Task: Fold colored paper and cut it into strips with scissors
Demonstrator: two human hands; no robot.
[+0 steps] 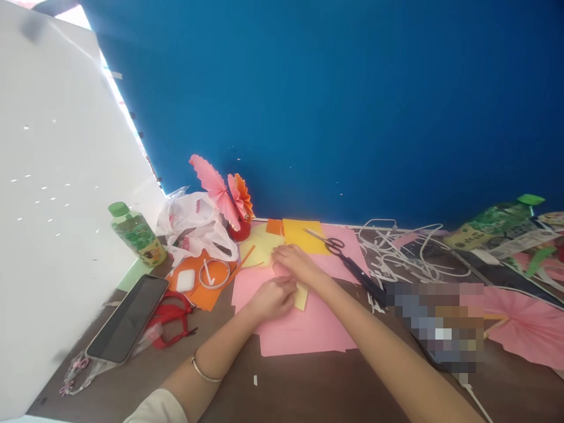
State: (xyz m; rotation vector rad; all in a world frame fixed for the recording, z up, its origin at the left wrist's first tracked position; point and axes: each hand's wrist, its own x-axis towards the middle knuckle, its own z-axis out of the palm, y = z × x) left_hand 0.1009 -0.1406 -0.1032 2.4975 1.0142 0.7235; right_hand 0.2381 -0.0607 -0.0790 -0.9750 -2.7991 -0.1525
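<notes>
Both hands meet over pink paper sheets [304, 335] at the middle of the table. My left hand [274, 298] has its fingers curled at a small yellow paper piece [301, 296], which sticks out below the hands. Just beyond it, my right hand [291, 262] bends over the same spot, with its fingers together; what lies under them is hidden. Pale yellow paper [258, 245] and a deeper yellow sheet [306, 235] lie behind the hands. Open scissors [332, 242] rest across the yellow and pink sheets to the right.
On the left are a green bottle [140, 235], a phone [127, 320], red straps [174, 320], orange paper [196, 279] and a plastic bag [194, 217] beside folded paper fans [215, 191]. White cables [396, 255], another bottle [493, 223] and a pink fan [529, 329] lie right.
</notes>
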